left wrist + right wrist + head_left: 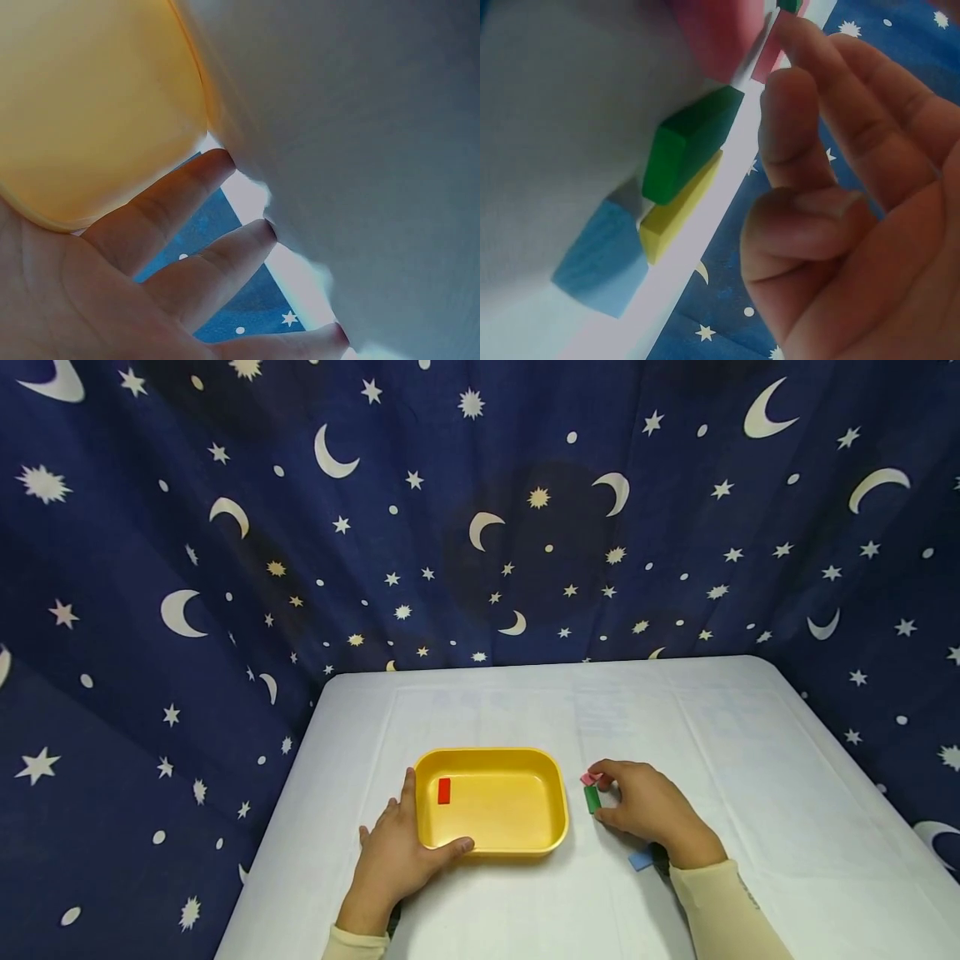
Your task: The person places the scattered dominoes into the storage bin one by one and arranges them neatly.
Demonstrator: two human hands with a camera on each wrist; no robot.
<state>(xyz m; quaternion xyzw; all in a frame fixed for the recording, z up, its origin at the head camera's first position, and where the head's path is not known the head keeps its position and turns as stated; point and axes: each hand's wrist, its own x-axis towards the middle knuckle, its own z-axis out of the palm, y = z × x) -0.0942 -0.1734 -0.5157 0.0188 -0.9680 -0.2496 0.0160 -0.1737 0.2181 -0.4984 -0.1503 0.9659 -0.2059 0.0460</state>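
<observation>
My left hand (pixel 401 852) is against the left side of the yellow tray (pixel 495 850), its fingers spread fairly straight and the thumb along the front rim. A red block (pixel 444 791) lies inside the tray. To the right, my right hand (pixel 648 802) curls its thumb and index finger round a green block (pixel 592 799), the thumb at its near end. Pink blocks (pixel 588 779) are under the index fingertip. In the right wrist view, a second green block (pixel 690 146), a yellow block (pixel 679 210) and a blue block (pixel 604 259) are below the palm, apart from the fingers.
The white table (pixel 465 710) extends around the tray and blocks. Behind and beside it hangs a dark blue curtain (pixel 420 435) with moons and stars. The head view shows the blue block near my right wrist, partly covered.
</observation>
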